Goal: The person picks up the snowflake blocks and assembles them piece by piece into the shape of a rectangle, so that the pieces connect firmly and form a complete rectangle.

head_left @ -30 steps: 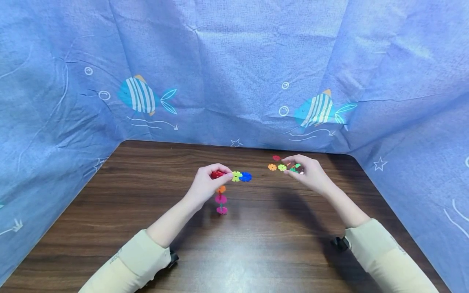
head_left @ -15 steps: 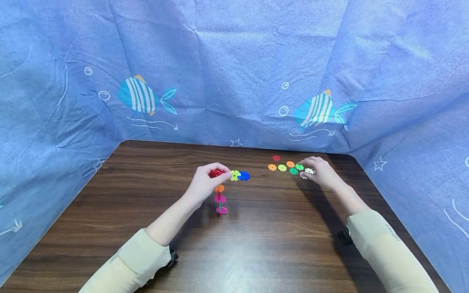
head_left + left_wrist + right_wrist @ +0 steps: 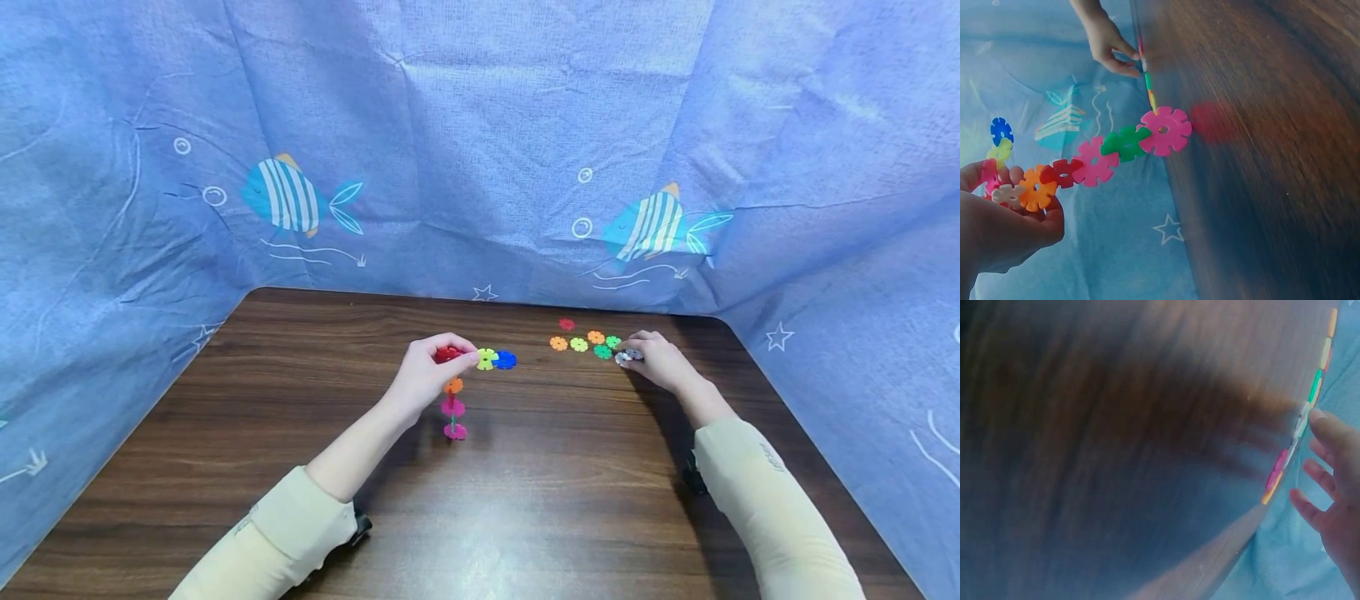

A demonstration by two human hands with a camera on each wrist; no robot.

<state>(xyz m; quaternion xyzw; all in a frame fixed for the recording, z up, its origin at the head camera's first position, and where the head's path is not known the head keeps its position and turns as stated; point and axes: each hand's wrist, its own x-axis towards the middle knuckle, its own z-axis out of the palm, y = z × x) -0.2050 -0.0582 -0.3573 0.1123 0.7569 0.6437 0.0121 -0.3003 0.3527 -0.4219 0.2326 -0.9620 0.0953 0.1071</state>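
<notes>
In the head view my left hand [image 3: 422, 375] pinches a chain of interlocked plastic flower-shaped discs. A yellow-green disc [image 3: 486, 359] and a blue disc [image 3: 505, 360] stick out to the right of the fingertips; an orange disc [image 3: 453, 385] and magenta discs [image 3: 453, 407] hang below. The left wrist view shows white, orange, red, pink and green discs [image 3: 1125, 143] linked along that chain. My right hand [image 3: 663, 364] is down at the white discs [image 3: 623, 359] on the table, partly covering them. Its fingers look spread in the right wrist view, with one fingertip close to a white disc [image 3: 1302, 419].
Loose discs lie left of my right hand: red [image 3: 566, 324], orange [image 3: 558, 343], yellow-green [image 3: 579, 344] and green [image 3: 603, 352]. They lie near the far edge of the brown wooden table [image 3: 375, 317]. A blue fish-patterned cloth [image 3: 480, 167] hangs behind and at both sides.
My right hand has moved right, from above the orange and green discs to the white ones, and come lower. The left hand keeps its hold on the chain almost in place.
</notes>
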